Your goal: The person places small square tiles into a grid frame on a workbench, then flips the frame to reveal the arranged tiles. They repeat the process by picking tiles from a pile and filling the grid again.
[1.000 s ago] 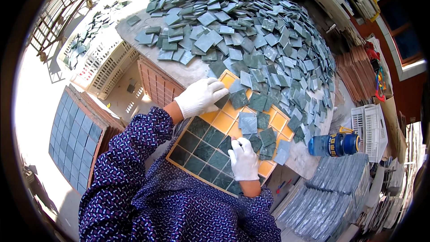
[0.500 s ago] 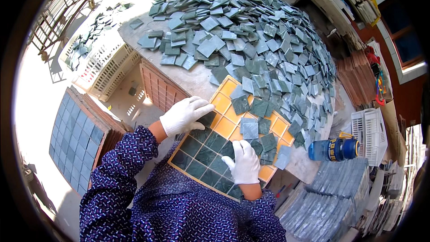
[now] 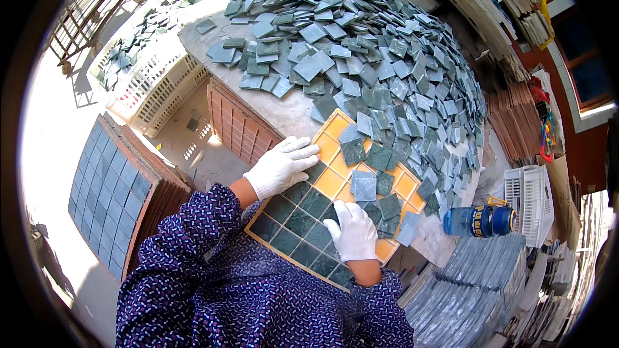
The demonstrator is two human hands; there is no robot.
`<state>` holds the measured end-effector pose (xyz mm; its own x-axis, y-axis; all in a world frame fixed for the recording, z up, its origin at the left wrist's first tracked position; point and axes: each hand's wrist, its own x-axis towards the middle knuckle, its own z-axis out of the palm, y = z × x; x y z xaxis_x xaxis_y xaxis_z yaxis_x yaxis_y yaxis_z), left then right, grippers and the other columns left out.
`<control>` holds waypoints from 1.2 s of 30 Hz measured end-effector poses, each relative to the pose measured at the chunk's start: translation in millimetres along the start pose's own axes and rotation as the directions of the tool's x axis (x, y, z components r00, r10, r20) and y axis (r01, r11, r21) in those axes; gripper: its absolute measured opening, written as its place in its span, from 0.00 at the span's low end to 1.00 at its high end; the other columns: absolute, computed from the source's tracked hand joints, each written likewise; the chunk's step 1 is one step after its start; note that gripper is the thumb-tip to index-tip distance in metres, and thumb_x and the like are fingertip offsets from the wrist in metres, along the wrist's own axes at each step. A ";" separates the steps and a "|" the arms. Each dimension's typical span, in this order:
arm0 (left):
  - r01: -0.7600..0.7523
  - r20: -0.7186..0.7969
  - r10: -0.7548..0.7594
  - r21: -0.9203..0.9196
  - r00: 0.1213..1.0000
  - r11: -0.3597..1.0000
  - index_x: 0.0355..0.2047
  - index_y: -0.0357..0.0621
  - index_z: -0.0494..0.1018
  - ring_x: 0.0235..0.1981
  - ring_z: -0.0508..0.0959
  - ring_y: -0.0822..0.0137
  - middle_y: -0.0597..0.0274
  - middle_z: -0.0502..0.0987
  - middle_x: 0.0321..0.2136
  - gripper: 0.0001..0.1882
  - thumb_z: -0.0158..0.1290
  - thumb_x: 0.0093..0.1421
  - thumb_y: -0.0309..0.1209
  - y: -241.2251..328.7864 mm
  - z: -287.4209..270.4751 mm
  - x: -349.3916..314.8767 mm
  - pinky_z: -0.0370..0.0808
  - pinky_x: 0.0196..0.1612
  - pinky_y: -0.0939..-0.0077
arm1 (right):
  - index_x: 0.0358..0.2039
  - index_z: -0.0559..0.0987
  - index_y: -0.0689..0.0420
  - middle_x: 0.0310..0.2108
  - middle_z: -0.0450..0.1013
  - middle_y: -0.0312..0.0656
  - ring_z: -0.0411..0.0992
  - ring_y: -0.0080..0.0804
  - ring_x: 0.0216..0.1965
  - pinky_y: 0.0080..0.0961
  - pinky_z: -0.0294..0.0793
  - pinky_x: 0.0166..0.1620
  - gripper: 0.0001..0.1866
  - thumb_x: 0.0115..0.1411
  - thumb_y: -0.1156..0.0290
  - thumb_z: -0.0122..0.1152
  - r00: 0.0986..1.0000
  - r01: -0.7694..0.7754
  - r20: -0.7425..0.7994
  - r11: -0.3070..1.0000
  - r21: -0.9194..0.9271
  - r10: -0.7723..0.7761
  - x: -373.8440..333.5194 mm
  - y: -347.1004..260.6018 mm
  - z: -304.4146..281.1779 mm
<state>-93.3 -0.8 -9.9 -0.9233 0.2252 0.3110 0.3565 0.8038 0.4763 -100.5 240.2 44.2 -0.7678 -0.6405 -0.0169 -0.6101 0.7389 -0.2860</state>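
A yellow gridded tray [image 3: 333, 183] lies slanted in front of me. Dark green square tiles [image 3: 300, 223] fill its near cells, while several far cells show bare yellow. My left hand [image 3: 284, 166], in a white glove, rests at the tray's left edge with fingers stretched out and thumb apart, beside a dark tile [image 3: 314, 172] in a cell. White-gloved too, my right hand [image 3: 354, 232] lies over the near right cells, thumb spread and fingertips pointing down; what lies under its palm is hidden. Loose tiles [image 3: 364, 188] sit on the tray's far right part.
A big heap of tiles [image 3: 361, 45] covers the table [image 3: 213, 45] beyond. At left stand a white crate [image 3: 161, 100], brown gridded trays [image 3: 238, 119] and a tile-faced stack [image 3: 106, 193]. A blue bottle [image 3: 474, 220], wrapped tile stacks [image 3: 480, 277] and a white basket [image 3: 530, 203] are at right.
My left hand has shifted slightly to the right in the picture, along with the whole scene. Both hands keep nearly the same places over the tray.
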 end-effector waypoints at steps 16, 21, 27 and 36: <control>0.074 -0.201 -0.091 -0.091 0.975 0.993 0.48 0.44 0.71 0.52 0.69 0.51 0.57 0.74 0.45 0.32 0.66 0.40 0.34 67.7 -2.0 -40.1 0.68 0.54 0.61 | 0.37 0.73 0.54 0.35 0.72 0.46 0.72 0.46 0.38 0.37 0.71 0.43 0.14 0.48 0.70 0.64 0.983 -0.166 0.132 0.905 0.391 0.124 22.7 -21.9 5.2; 0.122 -0.195 -0.223 -0.425 0.955 0.897 0.32 0.42 0.76 0.35 0.74 0.57 0.58 0.74 0.28 0.10 0.61 0.49 0.31 50.4 -12.5 -32.8 0.72 0.41 0.67 | 0.41 0.77 0.58 0.28 0.74 0.42 0.74 0.27 0.23 0.23 0.73 0.31 0.16 0.49 0.74 0.65 0.977 -0.157 -0.015 0.762 0.628 0.214 -1.8 -8.4 -4.2; 0.495 -0.584 -0.640 -0.413 0.500 0.764 0.42 0.33 0.75 0.34 0.77 0.67 0.53 0.80 0.32 0.17 0.47 0.64 0.35 -126.3 -172.5 -50.6 0.72 0.40 0.75 | 0.40 0.78 0.61 0.31 0.76 0.39 0.73 0.22 0.29 0.20 0.73 0.33 0.14 0.51 0.74 0.63 0.935 -0.241 -0.035 0.708 0.664 0.352 -19.9 40.6 -22.6; 0.482 -0.406 -0.574 -0.312 0.711 0.818 0.56 0.33 0.66 0.54 0.72 0.59 0.47 0.72 0.52 0.27 0.49 0.64 0.41 -98.2 -165.9 -25.6 0.66 0.57 0.71 | 0.50 0.71 0.55 0.50 0.67 0.44 0.68 0.46 0.49 0.38 0.69 0.52 0.29 0.47 0.64 0.69 0.999 -0.016 -0.040 0.996 -0.091 0.012 30.8 57.4 -29.2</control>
<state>-81.0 -176.9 71.8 -0.8033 -0.5248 0.2815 -0.1090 0.5944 0.7968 -164.9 269.0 55.3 -0.7824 -0.6226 0.0177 -0.6132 0.7650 -0.1970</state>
